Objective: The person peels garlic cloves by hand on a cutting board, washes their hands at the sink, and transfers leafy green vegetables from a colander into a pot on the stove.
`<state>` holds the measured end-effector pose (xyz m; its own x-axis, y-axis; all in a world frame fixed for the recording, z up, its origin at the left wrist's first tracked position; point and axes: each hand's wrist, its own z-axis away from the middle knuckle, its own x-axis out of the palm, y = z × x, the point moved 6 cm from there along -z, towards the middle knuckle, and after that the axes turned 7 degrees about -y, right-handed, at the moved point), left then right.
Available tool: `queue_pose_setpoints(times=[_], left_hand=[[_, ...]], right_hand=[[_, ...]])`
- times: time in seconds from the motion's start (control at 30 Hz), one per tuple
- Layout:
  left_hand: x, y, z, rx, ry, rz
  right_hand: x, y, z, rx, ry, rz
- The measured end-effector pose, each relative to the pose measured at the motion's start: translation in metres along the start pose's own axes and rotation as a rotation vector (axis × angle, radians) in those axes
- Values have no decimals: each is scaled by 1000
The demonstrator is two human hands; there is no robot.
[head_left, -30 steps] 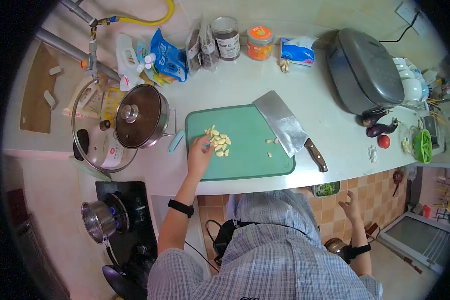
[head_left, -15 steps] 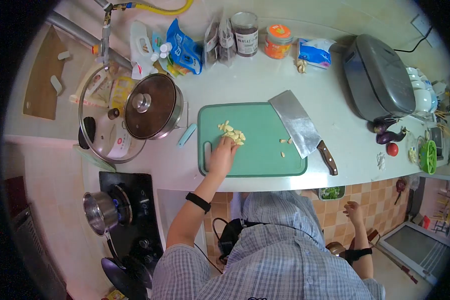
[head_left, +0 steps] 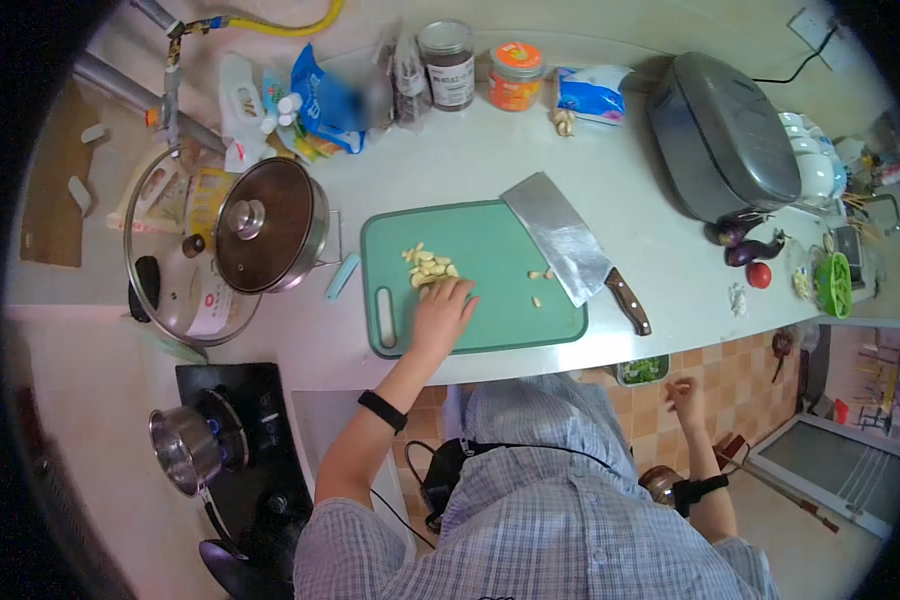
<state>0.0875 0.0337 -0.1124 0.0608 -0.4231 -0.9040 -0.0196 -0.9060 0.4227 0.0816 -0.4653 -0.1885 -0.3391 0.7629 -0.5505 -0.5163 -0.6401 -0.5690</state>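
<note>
On the green cutting board (head_left: 490,325), my left hand (head_left: 442,315) touches the near side of a pile of garlic cloves (head_left: 430,265), palm down, fingertips partly hidden. A few more garlic pieces (head_left: 537,301) lie farther right. A cleaver (head_left: 560,240) rests with its blade over the board's right edge and its wooden handle on the counter. My right hand (head_left: 682,397) hangs in the air past the counter's front edge, near a container of chopped greens (head_left: 642,371), its fingers curled; nothing can be made out in it.
A lidded pot (head_left: 270,225) and a light blue peeler-like tool (head_left: 342,277) stand left of the board. A saucepan (head_left: 185,450) sits on the stove. Jars (head_left: 516,78) line the back; a grey appliance (head_left: 725,135), eggplants (head_left: 755,250) and a tomato (head_left: 759,275) are right.
The whole view has shifted slightly. My left hand has turned and now lies flatter beside the garlic pile. My right hand's fingers have drawn in a little.
</note>
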Motion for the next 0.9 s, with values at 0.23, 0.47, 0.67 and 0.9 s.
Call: queue_pose_setpoints(times=[0.23,0.47,0.67,0.9], left_hand=[[34,53,-50,153,-34,124],[66,53,-65,118,-230,297],[59,57,-51,159,-281,390],[34,79,-57,322,-133,272]], right_hand=[[18,-68,39,-21,-97,25],[31,-93,43,-87,-126,-32],[28,-187,28,-644,290,267],[69,-214,-21,-554,195,435]])
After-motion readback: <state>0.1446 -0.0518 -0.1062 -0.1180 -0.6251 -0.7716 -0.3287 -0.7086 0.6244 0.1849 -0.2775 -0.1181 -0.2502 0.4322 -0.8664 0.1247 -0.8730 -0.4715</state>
